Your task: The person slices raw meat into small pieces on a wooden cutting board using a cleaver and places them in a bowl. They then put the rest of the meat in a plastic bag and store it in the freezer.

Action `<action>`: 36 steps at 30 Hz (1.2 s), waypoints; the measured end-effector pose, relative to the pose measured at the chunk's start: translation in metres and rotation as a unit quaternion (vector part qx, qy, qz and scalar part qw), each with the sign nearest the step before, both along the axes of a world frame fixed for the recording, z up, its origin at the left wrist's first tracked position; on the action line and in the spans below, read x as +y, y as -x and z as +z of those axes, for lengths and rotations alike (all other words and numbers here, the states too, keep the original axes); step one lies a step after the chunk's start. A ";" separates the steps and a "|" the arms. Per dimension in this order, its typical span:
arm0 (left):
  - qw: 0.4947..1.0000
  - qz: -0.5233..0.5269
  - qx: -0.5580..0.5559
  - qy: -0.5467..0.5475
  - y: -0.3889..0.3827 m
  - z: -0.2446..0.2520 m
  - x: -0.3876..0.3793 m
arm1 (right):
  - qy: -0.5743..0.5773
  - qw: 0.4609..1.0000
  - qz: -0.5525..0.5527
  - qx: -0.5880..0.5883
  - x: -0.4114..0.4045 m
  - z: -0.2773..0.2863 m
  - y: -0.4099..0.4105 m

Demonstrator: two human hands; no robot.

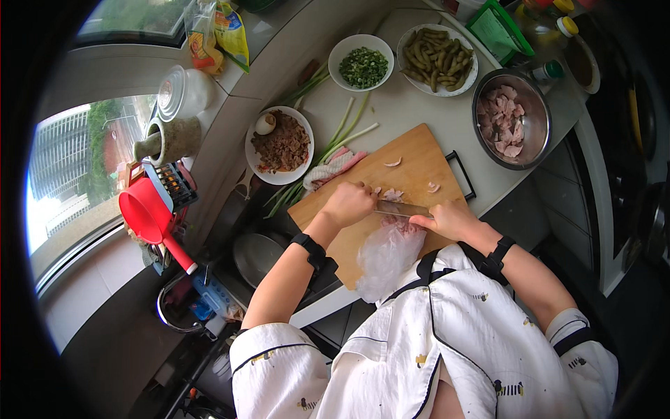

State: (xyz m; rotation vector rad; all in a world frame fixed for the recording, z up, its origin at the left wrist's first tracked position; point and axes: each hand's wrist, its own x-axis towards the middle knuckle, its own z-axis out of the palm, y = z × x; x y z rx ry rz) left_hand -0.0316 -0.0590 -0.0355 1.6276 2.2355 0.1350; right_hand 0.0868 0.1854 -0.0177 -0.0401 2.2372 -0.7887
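A kitchen knife (403,208) spans the gap between my two hands, over a wooden cutting board (419,141). My left hand (349,203) is closed in a fist at the knife's left end. At its right end my right hand (451,219) is curled around it, thumb pointing inward. Which hand has the handle is hidden. Small pale meat pieces (391,195) lie just beyond the blade. On the near side, raw meat (403,225) shows at the mouth of a clear plastic bag (390,256) draped over the board. Further slivers (392,162) rest toward the far side.
Left of the board are a cloth (332,168), scallions (343,136) and a bowl of minced food (280,145). Behind stand chopped greens (364,68) in a bowl and a plate of pods (438,60). A steel bowl (547,120) with meat sits right, near the counter edge.
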 end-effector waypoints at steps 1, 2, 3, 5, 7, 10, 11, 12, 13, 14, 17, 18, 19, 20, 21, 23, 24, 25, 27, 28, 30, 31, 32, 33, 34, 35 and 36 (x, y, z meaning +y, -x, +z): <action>1.000 0.004 0.008 0.022 0.001 0.003 0.003 | -0.007 1.000 -0.009 0.009 0.002 0.000 -0.002; 0.999 0.014 0.026 0.019 0.004 0.010 0.009 | -0.015 1.000 -0.019 0.016 0.005 0.010 0.001; 0.999 0.025 0.041 0.017 0.006 0.023 0.017 | -0.023 0.999 -0.028 0.021 0.008 0.018 0.001; 0.997 0.046 0.058 0.023 0.002 0.043 0.026 | -0.021 0.998 -0.027 0.048 0.016 0.027 0.000; 0.995 0.067 0.067 0.038 -0.002 0.056 0.029 | -0.027 0.999 0.002 0.040 0.018 0.049 0.003; 0.992 0.071 0.057 0.090 -0.023 0.075 0.022 | -0.044 0.994 0.034 0.091 0.011 0.054 -0.010; 0.990 0.080 0.056 0.104 -0.032 0.077 0.017 | -0.053 0.991 0.050 0.109 0.008 0.053 -0.015; 0.989 0.099 0.052 0.098 -0.041 0.077 0.010 | -0.050 0.990 0.066 0.115 0.005 0.055 -0.017; 0.987 0.118 0.048 0.093 -0.051 0.075 0.003 | -0.046 0.988 0.083 0.120 0.002 0.056 -0.018; 0.986 0.136 0.044 0.085 -0.060 0.074 -0.002 | -0.045 0.986 0.099 0.125 0.000 0.057 -0.019; 0.982 0.169 0.029 0.076 -0.087 0.081 -0.017 | -0.030 0.985 0.145 0.091 -0.006 0.068 -0.024; 0.981 0.180 0.020 0.075 -0.095 0.084 -0.020 | -0.030 0.983 0.157 0.088 -0.007 0.069 -0.026; 0.980 0.183 0.012 0.078 -0.104 0.083 -0.023 | -0.029 0.981 0.170 0.085 -0.007 0.068 -0.027; 0.979 0.188 0.015 0.075 -0.111 0.079 -0.025 | -0.029 0.979 0.183 0.082 -0.008 0.068 -0.027; 0.978 0.192 0.019 0.073 -0.117 0.074 -0.027 | -0.030 0.977 0.189 0.096 -0.010 0.067 -0.027; 0.977 0.201 0.027 0.069 -0.123 0.070 -0.029 | -0.031 0.972 0.200 0.120 -0.013 0.067 -0.024; 0.975 0.211 0.026 0.062 -0.122 0.071 -0.030 | -0.033 0.971 0.199 0.126 -0.014 0.068 -0.022; 0.973 0.221 0.026 0.056 -0.118 0.072 -0.031 | -0.036 0.971 0.197 0.132 -0.014 0.069 -0.018; 0.972 0.227 0.026 0.050 -0.110 0.073 -0.031 | -0.041 0.971 0.193 0.138 -0.016 0.070 -0.012; 0.973 0.224 0.026 0.051 -0.104 0.073 -0.031 | -0.044 0.971 0.189 0.139 -0.016 0.068 -0.010; 0.975 0.212 0.019 0.058 -0.100 0.070 -0.032 | -0.048 0.971 0.189 0.137 -0.018 0.066 -0.008; 0.977 0.202 0.013 0.063 -0.099 0.064 -0.031 | -0.049 0.971 0.192 0.137 -0.018 0.066 -0.007; 0.979 0.191 0.006 0.068 -0.097 0.062 -0.029 | -0.051 0.970 0.195 0.135 -0.018 0.066 -0.006; 0.979 0.190 -0.001 0.072 -0.096 0.062 -0.028 | -0.053 0.970 0.200 0.128 -0.018 0.067 -0.003; 0.979 0.190 -0.009 0.075 -0.095 0.064 -0.027 | -0.054 0.970 0.205 0.122 -0.017 0.069 -0.001; 0.979 0.189 -0.017 0.079 -0.093 0.067 -0.025 | -0.055 0.969 0.210 0.115 -0.016 0.072 0.002; 0.979 0.185 -0.024 0.083 -0.091 0.069 -0.024 | -0.057 0.969 0.214 0.109 -0.016 0.074 0.005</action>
